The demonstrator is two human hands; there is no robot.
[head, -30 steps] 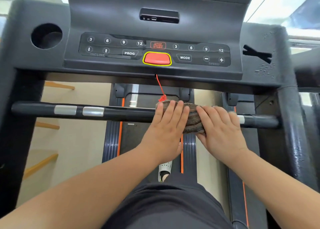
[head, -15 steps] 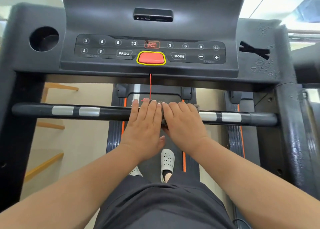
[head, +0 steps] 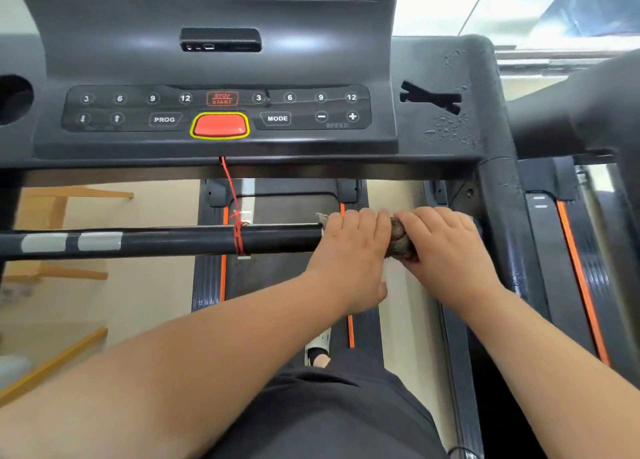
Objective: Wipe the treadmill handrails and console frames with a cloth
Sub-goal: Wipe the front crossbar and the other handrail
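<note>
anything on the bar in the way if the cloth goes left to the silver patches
Yes: a thin red cord is looped around the black handrail bar, between the brown cloth and the silver patches. Nothing else visible sits on that stretch.

Bright daylight pours in from the window (head: 450, 1) at the upper right, which is blown out to near white. It lays a broad soft sheen on the dark console (head: 214, 11) above the buttons (head: 277, 118) and a thin highlight along the top of the handrail (head: 173, 242). The underside of the console lies in shadow. The button labels read fairly sharp at the centre; the wooden frame (head: 69, 273) at the left edge and the second treadmill (head: 595, 275) at the right are smeared. The wide lens bows straight lines outward near the borders. The cloth (head: 400, 240) between the left hand (head: 349, 254) and right hand (head: 450, 250) is soft, its weave unreadable
</note>
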